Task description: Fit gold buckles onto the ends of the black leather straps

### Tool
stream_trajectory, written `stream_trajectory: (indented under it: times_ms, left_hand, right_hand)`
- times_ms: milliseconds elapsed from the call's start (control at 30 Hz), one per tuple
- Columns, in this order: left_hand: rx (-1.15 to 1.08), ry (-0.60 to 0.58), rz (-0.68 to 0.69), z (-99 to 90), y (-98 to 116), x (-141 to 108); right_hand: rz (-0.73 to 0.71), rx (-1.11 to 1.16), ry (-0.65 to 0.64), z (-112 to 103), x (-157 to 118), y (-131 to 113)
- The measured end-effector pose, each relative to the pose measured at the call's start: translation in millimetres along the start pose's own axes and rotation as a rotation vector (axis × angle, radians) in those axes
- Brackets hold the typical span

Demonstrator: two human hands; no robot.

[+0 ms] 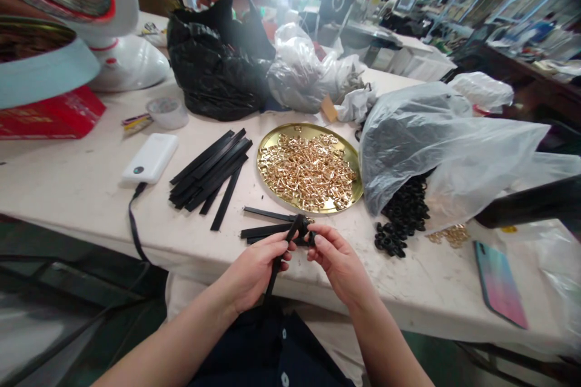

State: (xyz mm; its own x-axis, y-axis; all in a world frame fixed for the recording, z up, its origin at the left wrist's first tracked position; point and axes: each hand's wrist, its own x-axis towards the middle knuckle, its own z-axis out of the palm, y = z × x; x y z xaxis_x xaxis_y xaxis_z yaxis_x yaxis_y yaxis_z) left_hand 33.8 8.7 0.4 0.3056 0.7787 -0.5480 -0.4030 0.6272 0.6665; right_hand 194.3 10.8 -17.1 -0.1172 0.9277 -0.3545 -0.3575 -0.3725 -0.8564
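Pale worktable [86,184]: the left hand [256,266] pinches a black strip [274,275], the right hand [338,263] a small black piece [311,237]; pairing seems under way, calling for careful alignment.

A white fan [124,3] with a red-rimmed grille fills the upper left corner of the frame. Beside it, at the left edge, a pale tin [43,81] sits above a red box [59,113]. Right of these lie a small packet [137,123] and a tape roll [167,113]. Lower, left of centre, is a white power bank [150,158], a black cable [131,217] running from its near end over the table edge [86,227]. At top centre, a black bag [213,69] slumps against a whitish bag [297,69]. At lower right lies a blue-to-pink phone [499,284]. A monitor [405,1] shows at upper right.
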Motion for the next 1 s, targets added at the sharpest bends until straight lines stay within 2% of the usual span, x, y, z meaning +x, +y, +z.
stream_trajectory:
  times_ms: [67, 233, 567, 667, 867, 1000]
  left_hand:
    - [0.084, -0.014, 0.049, 0.0, -1, 0]
    - [0.287, -0.162, 0.068, -1.4, -1, 0]
    - [0.382, -0.208, 0.021, -1.9, -7, 4]
    - [0.352, -0.217, 0.003, 1.3, -5, 1]
    - [0.141, -0.219, -0.16, 6.2, 3, -7]
    - [0.011, -0.23, -0.214, 5.9, 3, -8]
  right_hand:
    - [0.009, 0.009, -0.01, 1, -1, 1]
    - [-0.027, 0.047, 0.038, 1, -1, 2]
    - [-0.023, 0.02, 0.077, -7, 2, 6]
    - [-0.036, -0.014, 0.084, -9, 3, 7]
    - [-0.05, -0.114, 0.076, -11, 4, 8]
    - [-0.054, -0.147, 0.071, -14, 7, 12]
